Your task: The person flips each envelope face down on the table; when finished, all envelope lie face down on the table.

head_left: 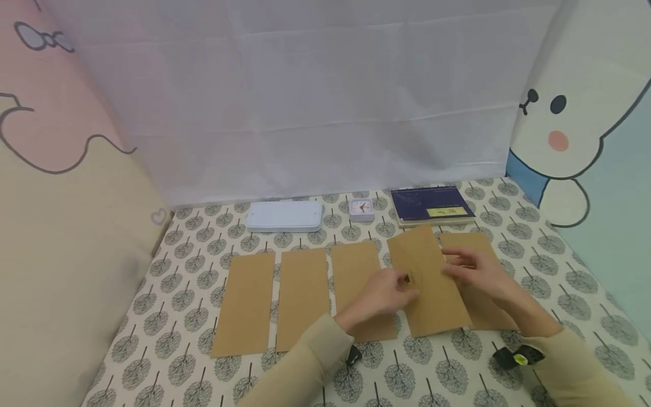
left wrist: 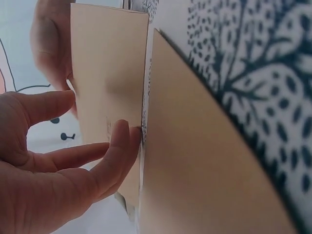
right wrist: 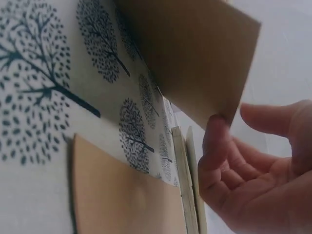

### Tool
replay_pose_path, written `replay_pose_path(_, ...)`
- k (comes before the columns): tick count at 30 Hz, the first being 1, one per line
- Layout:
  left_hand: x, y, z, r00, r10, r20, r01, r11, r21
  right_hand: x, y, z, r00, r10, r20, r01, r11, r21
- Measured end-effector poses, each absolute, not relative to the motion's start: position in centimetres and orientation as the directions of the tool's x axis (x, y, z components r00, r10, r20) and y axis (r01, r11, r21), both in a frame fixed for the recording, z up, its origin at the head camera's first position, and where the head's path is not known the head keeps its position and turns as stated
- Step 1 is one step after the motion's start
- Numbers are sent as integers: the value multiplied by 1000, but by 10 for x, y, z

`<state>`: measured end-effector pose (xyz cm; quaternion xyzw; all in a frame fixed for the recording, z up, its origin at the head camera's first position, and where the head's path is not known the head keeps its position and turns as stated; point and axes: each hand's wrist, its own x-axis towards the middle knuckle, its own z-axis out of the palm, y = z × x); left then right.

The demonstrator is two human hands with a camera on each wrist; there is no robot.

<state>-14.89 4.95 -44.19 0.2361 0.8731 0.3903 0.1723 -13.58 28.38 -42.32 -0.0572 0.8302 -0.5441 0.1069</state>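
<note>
A kraft-brown notebook (head_left: 431, 282) is tilted up off the cloth, with a small dark print on its cover. My right hand (head_left: 478, 274) pinches its right edge between thumb and fingers; in the right wrist view the index fingertip (right wrist: 217, 129) sits at a corner. My left hand (head_left: 389, 291) is at the notebook's left side, its fingers against the cover and its thumb apart from them. Another brown notebook (head_left: 488, 305) lies flat beneath the right hand. Three more, a left one (head_left: 245, 305), a middle one (head_left: 303, 297) and a right one (head_left: 353, 265), lie in a row.
Along the back stand a white case (head_left: 285, 216), a small lilac clock (head_left: 361, 210) and a dark blue book (head_left: 431, 203) with a yellow label. A tree-patterned cloth (head_left: 173, 345) covers the table. A white curtain (head_left: 325, 102) hangs behind, with printed fabric at both sides.
</note>
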Motion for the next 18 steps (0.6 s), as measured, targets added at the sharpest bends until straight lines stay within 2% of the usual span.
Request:
replay_pose_path(4,-152,51,-443,-819,568,-82,309,557,770,-135,283,-425,-969,-215,-122,51,306,-951)
replay_pose_path(9,-153,51,-442,-819,573,-41,331,529,782,-135,279,-431,-964,-223,-145,86,251,-964)
replay_pose_path(18,-150,54,-440,-830,555,-55,293,519,803,-136,277,-449,-907,-418,-49,-76,276,-958)
